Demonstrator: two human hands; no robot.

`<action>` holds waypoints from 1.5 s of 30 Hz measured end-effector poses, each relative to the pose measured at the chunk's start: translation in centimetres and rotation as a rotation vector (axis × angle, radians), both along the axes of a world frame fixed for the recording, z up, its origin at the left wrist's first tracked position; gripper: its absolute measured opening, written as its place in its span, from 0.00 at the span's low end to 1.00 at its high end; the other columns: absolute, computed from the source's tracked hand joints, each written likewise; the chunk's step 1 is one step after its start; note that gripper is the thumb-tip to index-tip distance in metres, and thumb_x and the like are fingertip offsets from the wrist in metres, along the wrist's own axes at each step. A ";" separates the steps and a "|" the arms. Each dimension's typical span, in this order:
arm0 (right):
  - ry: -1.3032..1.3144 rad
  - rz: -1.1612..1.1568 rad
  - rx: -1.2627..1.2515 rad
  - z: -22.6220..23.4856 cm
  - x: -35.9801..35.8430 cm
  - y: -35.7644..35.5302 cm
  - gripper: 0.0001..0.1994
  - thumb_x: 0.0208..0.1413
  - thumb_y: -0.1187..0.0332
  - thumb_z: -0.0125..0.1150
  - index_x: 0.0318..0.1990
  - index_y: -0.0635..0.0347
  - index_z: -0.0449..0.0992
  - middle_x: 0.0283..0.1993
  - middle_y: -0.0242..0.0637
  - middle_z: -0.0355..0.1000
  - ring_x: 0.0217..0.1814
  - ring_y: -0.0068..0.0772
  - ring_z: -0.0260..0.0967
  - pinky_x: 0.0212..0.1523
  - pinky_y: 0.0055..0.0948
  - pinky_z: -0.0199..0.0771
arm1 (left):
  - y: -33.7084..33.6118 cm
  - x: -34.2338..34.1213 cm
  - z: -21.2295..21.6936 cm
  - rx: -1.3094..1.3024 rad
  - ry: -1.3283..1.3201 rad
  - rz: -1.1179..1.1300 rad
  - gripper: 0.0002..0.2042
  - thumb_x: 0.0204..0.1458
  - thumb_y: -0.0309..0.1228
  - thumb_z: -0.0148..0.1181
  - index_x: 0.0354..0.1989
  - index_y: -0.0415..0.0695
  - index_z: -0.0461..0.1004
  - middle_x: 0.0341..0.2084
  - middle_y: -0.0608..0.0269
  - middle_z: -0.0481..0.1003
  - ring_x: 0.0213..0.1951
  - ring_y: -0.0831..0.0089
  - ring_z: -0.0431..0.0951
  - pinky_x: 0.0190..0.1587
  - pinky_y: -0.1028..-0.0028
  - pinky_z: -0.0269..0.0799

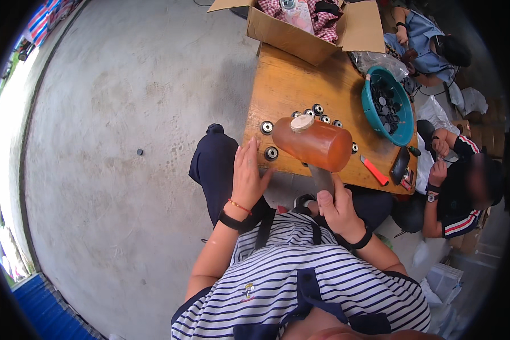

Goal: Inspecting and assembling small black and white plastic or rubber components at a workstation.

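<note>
Mallet (314,144) in rt hand (337,207), lt hand (248,173) by bearing (271,153).

Head-worn fisheye, steeply down over table (289,85)

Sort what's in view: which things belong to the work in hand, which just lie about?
In use: orange mallet in right hand; round black parts by left hand; wooden table.

Lying about: teal basin, cardboard box, red cutter.
</note>
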State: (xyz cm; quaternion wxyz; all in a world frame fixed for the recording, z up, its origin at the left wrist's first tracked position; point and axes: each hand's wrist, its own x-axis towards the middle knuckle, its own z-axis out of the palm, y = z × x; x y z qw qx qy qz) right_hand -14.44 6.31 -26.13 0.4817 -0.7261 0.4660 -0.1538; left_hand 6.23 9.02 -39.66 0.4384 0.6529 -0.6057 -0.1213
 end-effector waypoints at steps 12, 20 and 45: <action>-0.226 -0.294 0.237 -2.0 -4.1 0.0 0.19 0.66 0.53 0.46 0.41 0.65 0.66 0.20 0.29 0.62 0.15 0.17 0.58 0.18 0.19 0.58 | -4.9 -1.9 3.2 0.016 -0.241 0.099 0.21 0.43 0.27 0.65 0.48 0.39 0.72 0.41 0.57 0.74 0.45 0.58 0.71 0.53 0.61 0.64; -0.244 -0.301 0.229 -2.2 -6.6 0.6 0.19 0.66 0.53 0.44 0.43 0.65 0.66 0.21 0.31 0.63 0.16 0.17 0.59 0.19 0.18 0.59 | -4.1 -5.0 1.2 -0.112 -0.395 -0.381 0.09 0.46 0.26 0.60 0.37 0.41 0.76 0.41 0.61 0.74 0.47 0.61 0.72 0.51 0.63 0.67; 0.218 0.093 0.011 -4.5 -1.6 -1.5 0.23 0.64 0.52 0.48 0.47 0.70 0.66 0.20 0.43 0.69 0.19 0.36 0.70 0.22 0.33 0.69 | -0.7 -0.3 0.6 0.028 -0.028 0.025 0.38 0.38 0.28 0.71 0.61 0.36 0.60 0.46 0.53 0.72 0.50 0.54 0.72 0.62 0.56 0.59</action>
